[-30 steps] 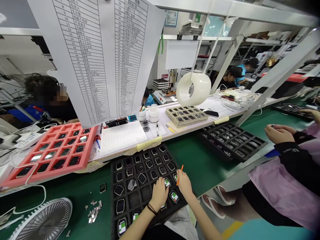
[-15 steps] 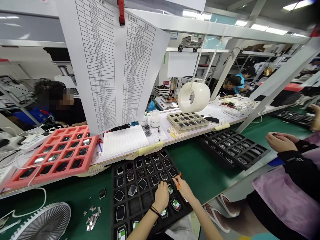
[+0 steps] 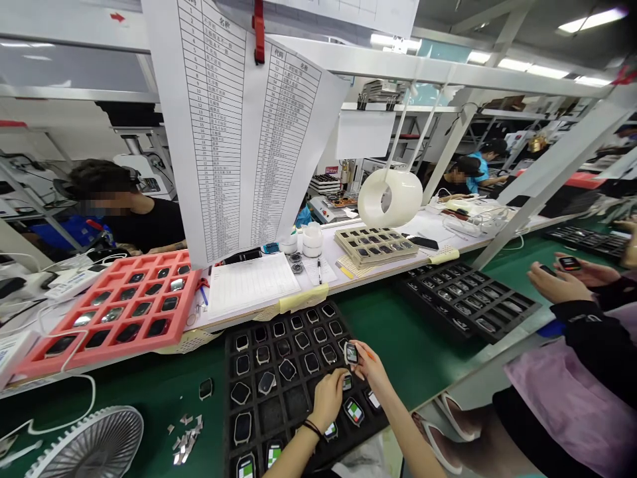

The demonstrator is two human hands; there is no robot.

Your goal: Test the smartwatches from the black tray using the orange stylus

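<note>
A black foam tray (image 3: 271, 411) holds rows of square smartwatches without straps, several with green-and-white lit screens. In my right hand (image 3: 373, 368) a smartwatch (image 3: 351, 353) is gripped between thumb and fingers, raised over the tray's right side with its screen lit. Part of a thin orange stick (image 3: 370, 356) shows among the same fingers. Just left of it, my left hand (image 3: 328, 397) is closed, its fingertips on a second lit smartwatch (image 3: 347, 382) at its compartment; how firmly it grips is hard to see. A lit smartwatch (image 3: 354, 411) lies below the hands.
On the green bench are a loose watch (image 3: 206, 388), small silver pieces (image 3: 186, 441) and a fan (image 3: 94, 441). A red tray (image 3: 119, 309) and papers (image 3: 251, 285) occupy the shelf. At right, a co-worker's hands (image 3: 557, 282) hold watches beside black trays (image 3: 462, 295). A printed list (image 3: 239, 146) hangs ahead.
My right hand has raised a smartwatch from the tray's right side; before, the orange stick showed upright in its fingers. My left hand has moved slightly right. The camera view has shifted a little.
</note>
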